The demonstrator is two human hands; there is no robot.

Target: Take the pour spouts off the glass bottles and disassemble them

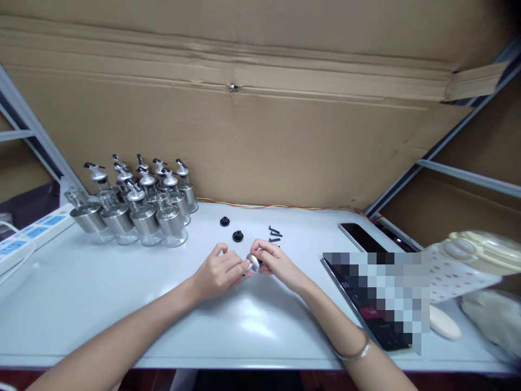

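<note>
Between my two hands is a silver pourer spout (pixel 254 263), like the tops on the glass bottles at the left. My left hand (pixel 220 274) pinches it from the left with closed fingers. From the other side, my right hand (pixel 280 263) has its fingers wrapped on the spout's base, where a dark part partly shows. Just beyond my hands lie two black ribbed stoppers (pixel 238 236). Several small black levers (pixel 274 234) are scattered above my right hand. Fingers hide much of the held spout.
Several glass bottles with steel sleeves (pixel 144 217) stand grouped at the left, most topped with pourers. A power strip (pixel 36 231) lies at the left edge. On the right are a phone (pixel 362 239), a partly blurred tablet (pixel 366 309) and a dotted container (pixel 456 269). Cardboard (pixel 260 146) backs the table.
</note>
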